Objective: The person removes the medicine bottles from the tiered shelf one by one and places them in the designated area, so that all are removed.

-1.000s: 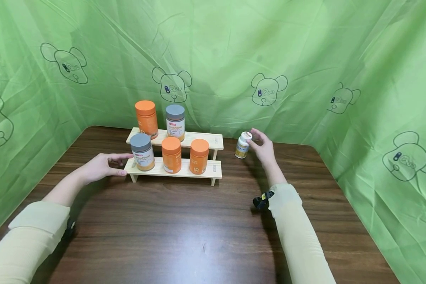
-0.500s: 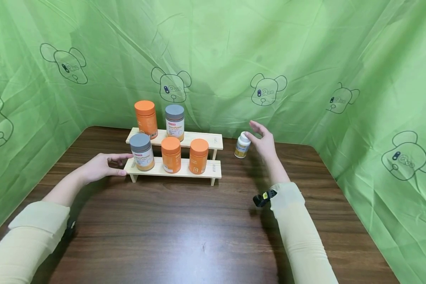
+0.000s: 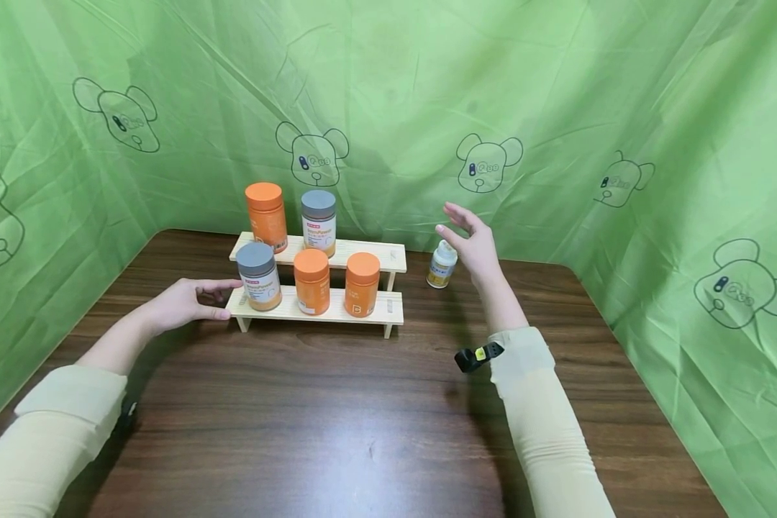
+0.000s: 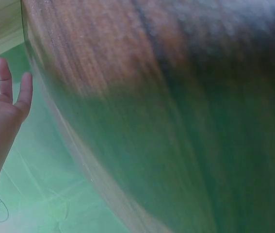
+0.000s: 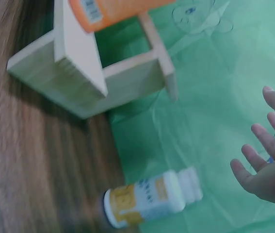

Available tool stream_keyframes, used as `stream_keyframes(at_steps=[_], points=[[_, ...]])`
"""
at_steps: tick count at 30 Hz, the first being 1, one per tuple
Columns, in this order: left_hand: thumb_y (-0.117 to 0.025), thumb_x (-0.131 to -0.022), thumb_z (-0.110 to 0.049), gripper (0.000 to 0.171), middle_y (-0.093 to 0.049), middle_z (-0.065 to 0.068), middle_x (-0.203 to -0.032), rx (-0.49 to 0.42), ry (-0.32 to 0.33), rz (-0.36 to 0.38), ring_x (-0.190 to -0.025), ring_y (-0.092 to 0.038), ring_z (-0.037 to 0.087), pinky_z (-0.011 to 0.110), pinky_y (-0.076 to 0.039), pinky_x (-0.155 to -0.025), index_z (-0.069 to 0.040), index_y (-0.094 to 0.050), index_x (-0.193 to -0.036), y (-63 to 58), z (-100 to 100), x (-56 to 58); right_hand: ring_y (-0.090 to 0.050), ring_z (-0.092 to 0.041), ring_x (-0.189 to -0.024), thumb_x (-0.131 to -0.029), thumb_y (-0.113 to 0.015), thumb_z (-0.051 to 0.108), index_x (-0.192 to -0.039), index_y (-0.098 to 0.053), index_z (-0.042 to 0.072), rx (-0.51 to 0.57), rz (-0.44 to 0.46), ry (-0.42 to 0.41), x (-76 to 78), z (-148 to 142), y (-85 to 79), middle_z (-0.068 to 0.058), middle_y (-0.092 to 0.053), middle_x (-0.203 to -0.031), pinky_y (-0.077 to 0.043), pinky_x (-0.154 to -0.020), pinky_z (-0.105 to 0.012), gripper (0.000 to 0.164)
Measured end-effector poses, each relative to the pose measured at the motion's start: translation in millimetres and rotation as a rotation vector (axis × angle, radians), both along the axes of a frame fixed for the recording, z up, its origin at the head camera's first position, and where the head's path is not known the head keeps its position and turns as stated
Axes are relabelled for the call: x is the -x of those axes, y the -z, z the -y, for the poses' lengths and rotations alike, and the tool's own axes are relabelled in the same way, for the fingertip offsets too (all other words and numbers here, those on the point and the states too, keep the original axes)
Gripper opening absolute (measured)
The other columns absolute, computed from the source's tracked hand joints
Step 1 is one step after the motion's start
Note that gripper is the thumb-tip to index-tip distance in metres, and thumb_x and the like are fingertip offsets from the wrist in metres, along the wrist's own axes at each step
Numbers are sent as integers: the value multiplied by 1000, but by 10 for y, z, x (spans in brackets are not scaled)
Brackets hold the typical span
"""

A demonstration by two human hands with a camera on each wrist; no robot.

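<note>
Partly cropped right hand (image 5: 274, 180), blurry-lettered bottle (image 5: 149, 200)

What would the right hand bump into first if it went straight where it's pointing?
Probably the green curtain. In the head view, the right hand points toward it, higher than the white bottle. Depth is hard to judge, though.

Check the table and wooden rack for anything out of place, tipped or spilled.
Only the small white bottle stands out, mildly: it sits upright on the table, apart from the wooden rack, while all five larger jars stand on the rack's two tiers. I see nothing tipped, spilled or damaged.
</note>
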State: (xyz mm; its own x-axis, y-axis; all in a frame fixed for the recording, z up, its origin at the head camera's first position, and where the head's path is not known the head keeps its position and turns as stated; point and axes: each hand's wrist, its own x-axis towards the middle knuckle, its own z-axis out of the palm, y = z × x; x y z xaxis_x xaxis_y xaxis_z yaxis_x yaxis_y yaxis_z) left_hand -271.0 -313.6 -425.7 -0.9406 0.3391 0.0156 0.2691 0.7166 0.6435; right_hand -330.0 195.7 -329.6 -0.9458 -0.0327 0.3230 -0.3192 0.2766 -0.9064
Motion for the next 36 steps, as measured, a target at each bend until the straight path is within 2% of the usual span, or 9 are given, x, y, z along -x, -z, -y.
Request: stream_keyframes(at_steps=[4,11,20,24,29,34,36], points=[[-77,-77,-40,66,-65,6,-97,-6,3,2,-94,-56,20,24,-40,-77,-19,-54,-135,-3,-13,3,-44,-21,-129,-83,-73,24,-135,-52,19,-12,-12,-22,-66,127,-136,1,-53,-136,-32,-106,-43,56],[-76,-77,-40,66,-65,6,-97,-3,1,6,-94,-55,20,24,-40,-77,-18,-53,-135,-2,-15,6,-44,-22,-129,-83,-73,24,-135,-51,20,13,-19,-77,-180,368,-337,3,-53,-136,-31,-106,-46,57],[-77,-77,-39,67,-65,6,-98,-14,-6,24,-94,-56,19,24,-40,-78,-17,-53,-135,-8,-14,-2,-44,-20,-129,-84,-72,20,-135,-51,20,56,9,-158,-291,669,-479,4,-53,-136,-35,-105,-44,55],[-77,-77,-39,67,-65,6,-98,-22,-1,23,-94,-55,18,23,-40,-77,-17,-53,-135,-7,-10,-5,-44,-18,-128,-86,-70,16,-137,-49,16,56,12,-203,-408,810,-581,-2,-51,-139,-34,-105,-45,56],[-76,-77,-41,67,-65,6,-99,-13,-3,24,-94,-54,18,23,-39,-77,-19,-53,-136,-2,-2,-7,-46,-19,-126,-86,-69,14,-137,-48,14,19,14,-215,-570,997,-719,-3,-50,-139,-38,-101,-43,56],[-76,-77,-39,66,-64,6,-97,-19,0,22,-93,-55,18,23,-39,-75,-18,-53,-136,2,1,-10,-45,-22,-127,-85,-70,16,-138,-48,15,-17,25,-240,-609,1171,-753,-2,-50,-139,-41,-99,-41,57],[-76,-77,-39,66,-64,6,-96,-23,2,22,-92,-55,17,22,-40,-75,-18,-53,-135,11,5,-7,-46,-18,-126,-84,-72,20,-137,-50,20,-24,28,-252,-540,1235,-689,2,-51,-137,-41,-99,-41,57]])
